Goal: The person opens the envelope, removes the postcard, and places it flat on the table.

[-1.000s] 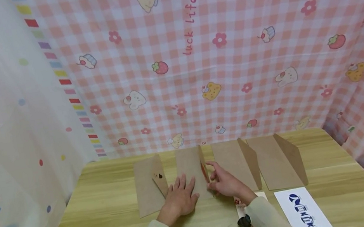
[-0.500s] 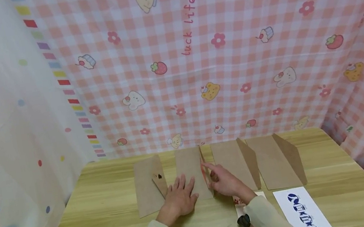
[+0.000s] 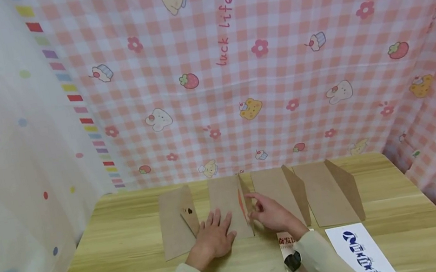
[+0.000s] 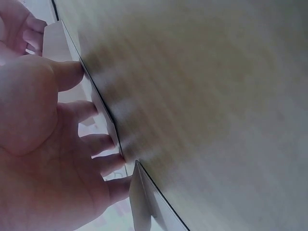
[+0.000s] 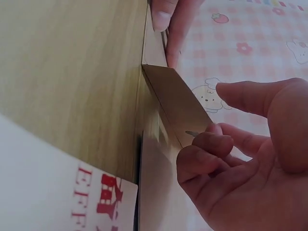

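Observation:
My left hand (image 3: 214,237) lies flat with spread fingers on the lower part of a brown paper envelope (image 3: 223,201), second from the left. The envelope's narrow flap (image 5: 178,96) stands up along its right side. My right hand (image 3: 272,212) is at that flap, index finger extended to it and the other fingers curled; in the right wrist view the thumb stays apart from the paper. An orange-red strip (image 3: 242,203) shows at the envelope's opening. Left of it lies another envelope (image 3: 172,223), with a small brown piece (image 3: 189,215) bearing a dark mark on its right part.
Two more brown envelopes, a middle one (image 3: 270,189) and a far right one (image 3: 324,195), lie with raised flaps. In front are a red-lettered card (image 3: 286,241), partly under the right forearm, and a white card with blue print (image 3: 362,250). A checked cloth (image 3: 210,85) hangs behind the table (image 3: 129,252).
My right index finger came to the flap, then the hand shifted slightly right. The flap leans out wider and more of the orange-red strip shows. My left hand has stayed in place.

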The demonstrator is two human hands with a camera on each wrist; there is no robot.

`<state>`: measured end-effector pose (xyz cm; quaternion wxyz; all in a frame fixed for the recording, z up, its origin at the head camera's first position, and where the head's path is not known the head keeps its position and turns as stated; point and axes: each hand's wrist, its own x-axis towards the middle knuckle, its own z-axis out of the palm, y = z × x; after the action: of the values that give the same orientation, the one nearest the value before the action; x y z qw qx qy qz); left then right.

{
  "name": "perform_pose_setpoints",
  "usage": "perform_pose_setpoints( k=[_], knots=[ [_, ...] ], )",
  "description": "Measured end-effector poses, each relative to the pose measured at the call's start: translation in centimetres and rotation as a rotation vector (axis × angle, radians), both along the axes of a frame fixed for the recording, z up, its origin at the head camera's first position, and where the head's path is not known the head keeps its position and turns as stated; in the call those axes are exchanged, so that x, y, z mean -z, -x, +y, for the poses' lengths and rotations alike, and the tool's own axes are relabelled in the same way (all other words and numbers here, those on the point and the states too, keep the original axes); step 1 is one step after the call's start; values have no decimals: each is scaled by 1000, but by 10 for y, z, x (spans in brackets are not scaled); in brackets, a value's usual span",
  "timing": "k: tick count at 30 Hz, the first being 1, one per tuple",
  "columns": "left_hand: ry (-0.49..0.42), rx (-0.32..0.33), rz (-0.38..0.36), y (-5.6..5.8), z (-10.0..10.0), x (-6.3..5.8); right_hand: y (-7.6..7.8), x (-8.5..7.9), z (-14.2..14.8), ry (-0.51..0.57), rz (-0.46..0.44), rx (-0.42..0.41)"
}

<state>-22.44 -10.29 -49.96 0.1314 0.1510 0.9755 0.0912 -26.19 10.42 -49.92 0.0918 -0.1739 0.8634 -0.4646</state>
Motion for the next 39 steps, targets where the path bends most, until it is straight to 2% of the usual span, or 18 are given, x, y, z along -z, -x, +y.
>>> perform_pose_setpoints(
  k=[7,14,19,25,31,39],
  knots=[
    [2,2,10,0,-1,1,2,-1,2,70,-94,12],
    [-14,-1,6,-2,-1,-1,4,-1,3,225,-227,28],
    [-19,5,10,-2,-1,-2,3,0,3,257,-268,90],
    [-19,6,11,-1,-2,0,2,-1,2,283,-284,178],
    [-22,3,10,0,-1,1,4,1,1,296,-274,188],
    [-18,-3,7,0,-1,2,5,6,0,259,-206,205]
  ],
)
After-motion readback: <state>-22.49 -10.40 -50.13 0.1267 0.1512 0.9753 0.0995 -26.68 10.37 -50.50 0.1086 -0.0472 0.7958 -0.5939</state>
